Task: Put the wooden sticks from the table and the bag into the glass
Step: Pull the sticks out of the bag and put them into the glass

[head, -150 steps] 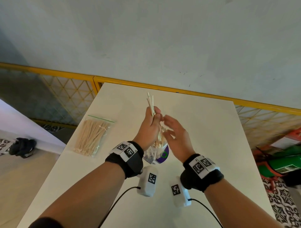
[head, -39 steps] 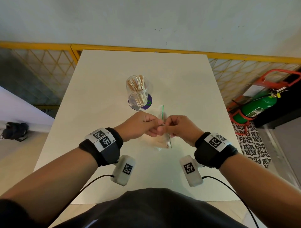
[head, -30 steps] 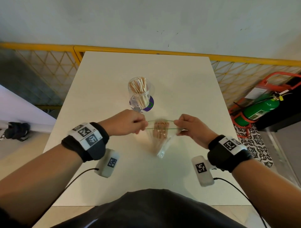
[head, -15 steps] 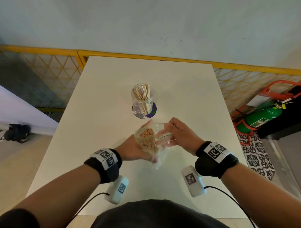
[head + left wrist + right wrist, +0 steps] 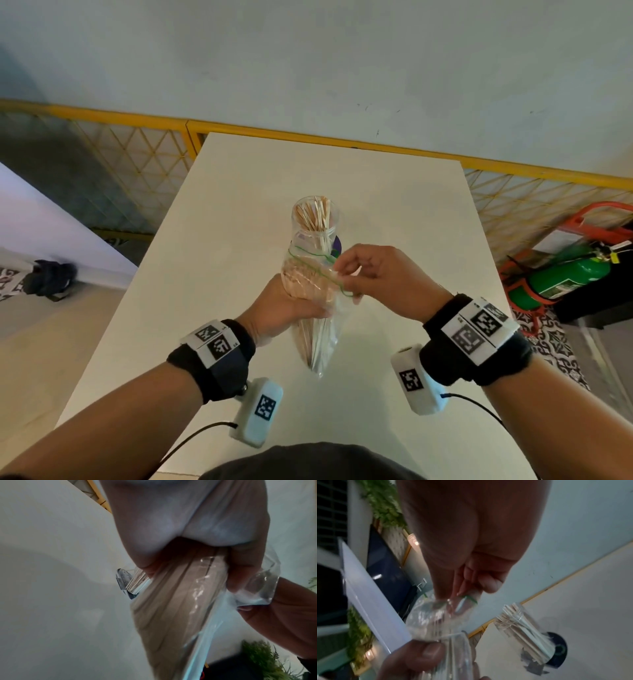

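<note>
Wooden sticks (image 5: 305, 291) stand bundled in the clear bag (image 5: 320, 337), held upright above the table (image 5: 394, 212), just at 6 o'clock of the glass (image 5: 317, 224). Left hand (image 5: 284, 305) wraps its fingers around the bag's middle, judged to keep the bundle steady and vertical. Right hand (image 5: 375, 274) pinches the green-edged bag mouth (image 5: 337, 286) at 3 o'clock, judged to hold it open for extraction. The glass (already part-filled with sticks) rests on a purple coaster (image 5: 337, 245). No brand or readable writing; wrist bands (image 5: 214, 342) carry square coded markers only.
</note>
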Demonstrator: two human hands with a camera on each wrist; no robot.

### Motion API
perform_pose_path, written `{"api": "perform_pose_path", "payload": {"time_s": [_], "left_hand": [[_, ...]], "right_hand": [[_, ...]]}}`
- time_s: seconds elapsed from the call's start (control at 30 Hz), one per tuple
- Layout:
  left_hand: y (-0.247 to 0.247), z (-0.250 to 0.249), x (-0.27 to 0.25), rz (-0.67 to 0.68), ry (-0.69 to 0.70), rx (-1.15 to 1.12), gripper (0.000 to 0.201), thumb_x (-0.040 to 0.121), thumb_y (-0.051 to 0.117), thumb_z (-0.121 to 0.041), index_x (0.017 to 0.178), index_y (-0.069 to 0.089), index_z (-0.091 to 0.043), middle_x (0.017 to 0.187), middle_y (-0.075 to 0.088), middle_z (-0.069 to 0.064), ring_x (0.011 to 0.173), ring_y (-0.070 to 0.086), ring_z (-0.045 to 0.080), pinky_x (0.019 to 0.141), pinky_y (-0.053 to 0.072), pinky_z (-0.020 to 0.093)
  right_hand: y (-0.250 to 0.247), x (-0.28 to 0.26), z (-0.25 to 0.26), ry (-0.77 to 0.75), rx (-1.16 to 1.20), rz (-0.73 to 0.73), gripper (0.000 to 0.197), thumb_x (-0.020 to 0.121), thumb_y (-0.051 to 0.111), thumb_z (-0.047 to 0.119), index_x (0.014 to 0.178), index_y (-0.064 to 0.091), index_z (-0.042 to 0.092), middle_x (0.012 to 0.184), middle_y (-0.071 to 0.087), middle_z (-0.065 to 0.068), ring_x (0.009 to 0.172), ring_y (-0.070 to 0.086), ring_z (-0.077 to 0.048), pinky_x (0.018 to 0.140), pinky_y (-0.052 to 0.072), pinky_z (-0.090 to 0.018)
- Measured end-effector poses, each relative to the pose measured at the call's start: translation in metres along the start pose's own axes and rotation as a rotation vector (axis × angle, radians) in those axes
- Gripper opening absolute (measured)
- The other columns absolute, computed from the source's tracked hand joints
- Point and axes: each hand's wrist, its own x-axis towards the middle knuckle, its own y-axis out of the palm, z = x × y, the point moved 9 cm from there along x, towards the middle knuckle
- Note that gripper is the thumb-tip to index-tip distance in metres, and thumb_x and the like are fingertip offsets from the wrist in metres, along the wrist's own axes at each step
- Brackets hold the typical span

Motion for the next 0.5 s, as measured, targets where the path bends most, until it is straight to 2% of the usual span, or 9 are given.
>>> {"api": "perform_pose_path", "payload": {"time_s": [0.03,0.1,0.13,0.2,0.27,0.33,0.4,0.5], "left_hand": [[0.001,-0.002,-0.001,-0.007,0.006,-0.001,0.050,0.058,0.081,-0.002,0.105,0.069,-0.012,0.096,0.075,0.000,0.093,0.070,0.014,0.080,0.056,0.030],[0.006,-0.006,-0.003,0.015,0.021,-0.007,0.048,0.070,0.079,0.003,0.115,0.066,-0.005,0.107,0.072,0.009,0.103,0.067,0.022,0.090,0.054,0.038],[0.009,-0.007,-0.004,0.023,0.028,0.000,0.047,0.074,0.077,0.006,0.117,0.064,-0.005,0.110,0.071,0.010,0.105,0.067,0.023,0.093,0.054,0.039],[0.012,-0.010,-0.004,0.021,0.048,0.029,0.046,0.078,0.076,0.006,0.121,0.062,-0.006,0.115,0.070,0.013,0.108,0.067,0.028,0.096,0.054,0.040],[0.013,-0.012,-0.006,0.009,0.070,0.040,0.047,0.078,0.077,0.003,0.122,0.062,-0.007,0.118,0.070,0.014,0.113,0.066,0.029,0.099,0.054,0.041],[0.008,-0.013,-0.009,-0.015,0.082,0.037,0.050,0.078,0.077,0.002,0.124,0.061,-0.007,0.120,0.070,0.014,0.113,0.067,0.028,0.097,0.054,0.039],[0.000,-0.012,-0.012,-0.039,0.071,0.032,0.053,0.078,0.077,-0.001,0.127,0.059,-0.009,0.119,0.071,0.010,0.112,0.068,0.024,0.092,0.056,0.033],[-0.014,-0.011,-0.013,-0.072,0.052,0.044,0.052,0.080,0.078,-0.011,0.127,0.057,-0.012,0.117,0.072,0.006,0.109,0.069,0.021,0.088,0.054,0.030]], "right_hand": [[0.005,0.002,-0.001,0.026,-0.001,0.030,0.014,0.083,0.070,0.013,0.097,0.069,0.015,0.082,0.068,0.005,0.058,0.064,-0.012,0.065,0.052,-0.023],[0.015,0.007,0.001,0.038,-0.041,0.061,0.015,0.080,0.072,0.017,0.095,0.071,0.018,0.076,0.065,0.013,0.050,0.055,-0.007,0.057,0.045,-0.015],[0.019,0.010,0.003,0.032,-0.063,0.054,0.016,0.078,0.073,0.021,0.094,0.071,0.019,0.072,0.062,0.016,0.046,0.048,-0.002,0.054,0.040,-0.013],[0.024,0.014,0.006,0.026,-0.093,-0.003,0.022,0.076,0.075,0.030,0.095,0.071,0.018,0.066,0.061,0.018,0.045,0.047,0.000,0.052,0.036,-0.011],[0.027,0.016,0.008,0.014,-0.107,-0.045,0.025,0.075,0.075,0.034,0.093,0.071,0.017,0.069,0.064,0.010,0.054,0.050,0.000,0.057,0.043,-0.018],[0.029,0.017,0.008,-0.002,-0.087,-0.067,0.027,0.074,0.076,0.036,0.088,0.071,0.014,0.082,0.066,-0.004,0.065,0.054,-0.011,0.066,0.048,-0.030],[0.023,0.017,0.005,-0.001,-0.017,-0.143,0.026,0.074,0.076,0.035,0.087,0.071,0.013,0.086,0.065,-0.008,0.069,0.055,-0.013,0.067,0.048,-0.027],[0.009,0.018,0.004,-0.003,0.111,-0.275,0.013,0.081,0.072,0.027,0.084,0.071,0.015,0.078,0.064,-0.011,0.066,0.052,-0.010,0.061,0.044,-0.019]]}}
